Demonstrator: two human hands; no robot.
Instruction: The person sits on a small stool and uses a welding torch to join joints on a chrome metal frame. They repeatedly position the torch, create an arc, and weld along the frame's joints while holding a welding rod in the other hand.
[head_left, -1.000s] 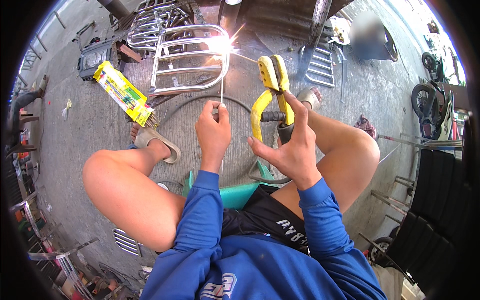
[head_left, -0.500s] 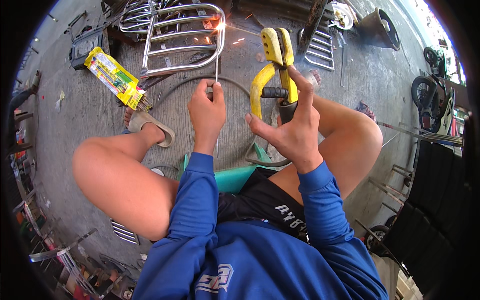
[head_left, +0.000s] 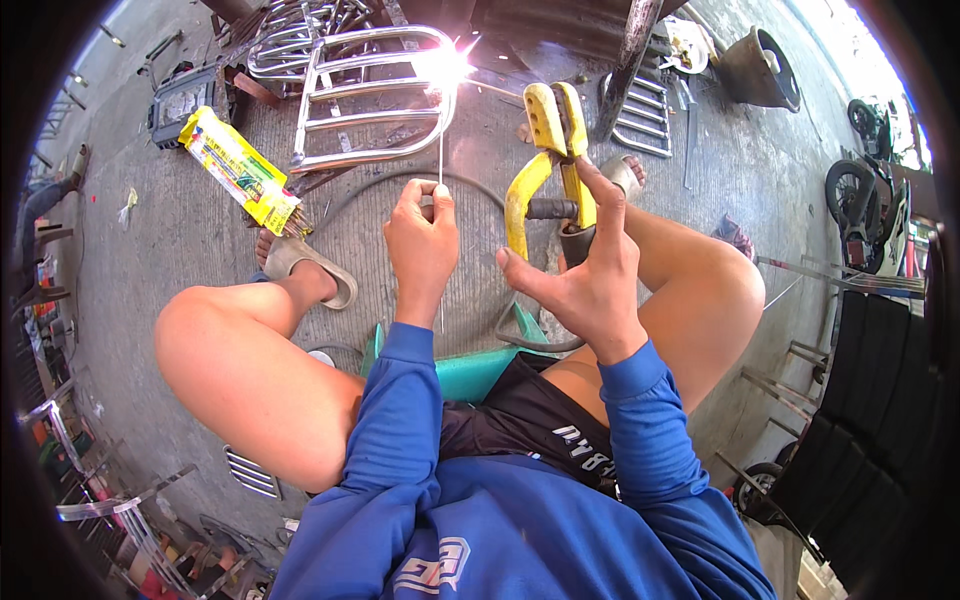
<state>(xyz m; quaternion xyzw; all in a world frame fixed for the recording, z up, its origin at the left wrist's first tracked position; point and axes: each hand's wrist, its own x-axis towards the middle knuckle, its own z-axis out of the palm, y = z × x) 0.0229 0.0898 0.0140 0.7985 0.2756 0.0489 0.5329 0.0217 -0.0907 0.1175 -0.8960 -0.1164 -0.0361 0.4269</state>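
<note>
A grey concrete floor [head_left: 120, 350] is spreading beneath everything, its edges vanishing into the dark fisheye rim. At the far right, a black motorbike [head_left: 858, 215] is standing partly lost in that rim. Ahead of the left hand [head_left: 423, 240], a shiny tubular metal frame [head_left: 365, 122] with crossbars is lying before a jumble of metal tubing [head_left: 285, 62]; a white welding glare [head_left: 445, 68] is hiding its upper right corner, so the joint there cannot be made out. A dark rusty post [head_left: 632, 55] is blocking part of a smaller slatted metal frame [head_left: 645, 117], and a dark round bucket [head_left: 745, 75] is resting farther right.

A yellow printed packet [head_left: 240, 170] is lying near the left foot, thin rods poking from its open end. The right hand [head_left: 600, 285] is grasping a yellow electrode holder [head_left: 542, 122], index finger extending along it, thumb standing away; its lower fingers are hiding behind the palm. A thin electrode [head_left: 497, 91] is jutting toward the glare. The left fingers are pinching a straight, slender metal rod [head_left: 441, 155], its upper end disappearing in brightness.
</note>
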